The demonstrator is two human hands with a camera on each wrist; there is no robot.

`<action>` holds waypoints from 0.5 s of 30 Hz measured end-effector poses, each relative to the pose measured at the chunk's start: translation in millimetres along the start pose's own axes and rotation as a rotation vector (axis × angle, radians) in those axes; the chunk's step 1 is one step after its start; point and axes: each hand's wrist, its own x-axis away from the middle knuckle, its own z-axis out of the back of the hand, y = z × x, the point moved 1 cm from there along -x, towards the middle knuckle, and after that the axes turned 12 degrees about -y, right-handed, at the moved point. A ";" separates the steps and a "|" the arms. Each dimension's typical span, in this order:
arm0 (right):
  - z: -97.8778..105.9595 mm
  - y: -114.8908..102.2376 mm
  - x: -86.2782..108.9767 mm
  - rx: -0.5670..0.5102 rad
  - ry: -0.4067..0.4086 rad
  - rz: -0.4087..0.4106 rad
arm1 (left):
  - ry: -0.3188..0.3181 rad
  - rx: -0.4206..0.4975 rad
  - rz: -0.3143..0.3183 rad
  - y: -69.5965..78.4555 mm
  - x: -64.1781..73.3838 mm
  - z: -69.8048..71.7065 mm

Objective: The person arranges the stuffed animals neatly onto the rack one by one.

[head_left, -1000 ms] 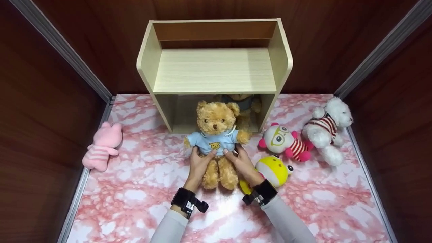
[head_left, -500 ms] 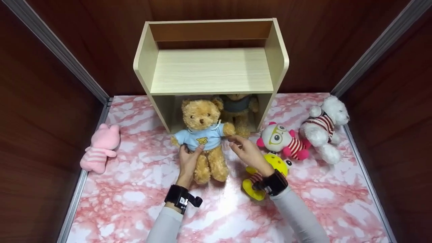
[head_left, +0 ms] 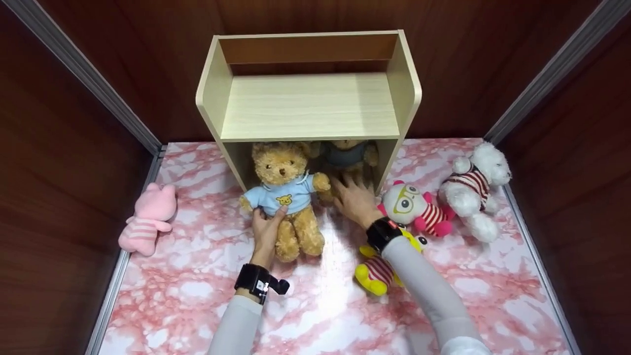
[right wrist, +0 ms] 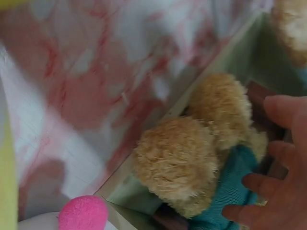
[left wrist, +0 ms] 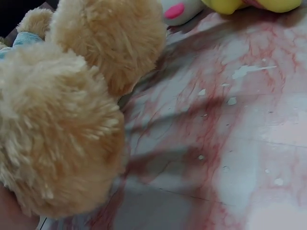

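A tan teddy bear (head_left: 283,190) in a light blue hoodie stands upright at the left front of the shelf's lower compartment. My left hand (head_left: 266,231) grips it at the waist, thumb across the front; its fluffy legs (left wrist: 57,129) fill the left wrist view. Inside the compartment at right is a second teddy bear (head_left: 345,155) in a dark teal top, its head partly hidden by the board above. Fingers spread, my right hand (head_left: 357,199) reaches to its legs. In the right wrist view those fingers are close to the teal top (right wrist: 235,177); contact is unclear.
A pale wooden two-tier shelf (head_left: 308,106) stands at the back. To the right lie a panda doll (head_left: 404,199), a yellow frog doll (head_left: 377,273) partly under my right forearm, and a white bear (head_left: 473,187). A pink plush toy (head_left: 150,217) lies left. Dark walls enclose the table.
The blue-hoodie bear has shifted left and slightly back, held by my left hand. My right hand has let go of it and moved to the teal-topped bear, its fingers spreading.
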 end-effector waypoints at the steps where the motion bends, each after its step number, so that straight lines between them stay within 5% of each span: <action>1: -1.8 1.1 -3.3 0.007 0.008 0.015 | 0.001 -0.009 -0.004 -0.3 -1.8 0.0; 15: -22.5 27.2 -15.0 -0.070 0.215 0.198 | -0.084 0.008 -0.022 8.7 -50.1 -9.2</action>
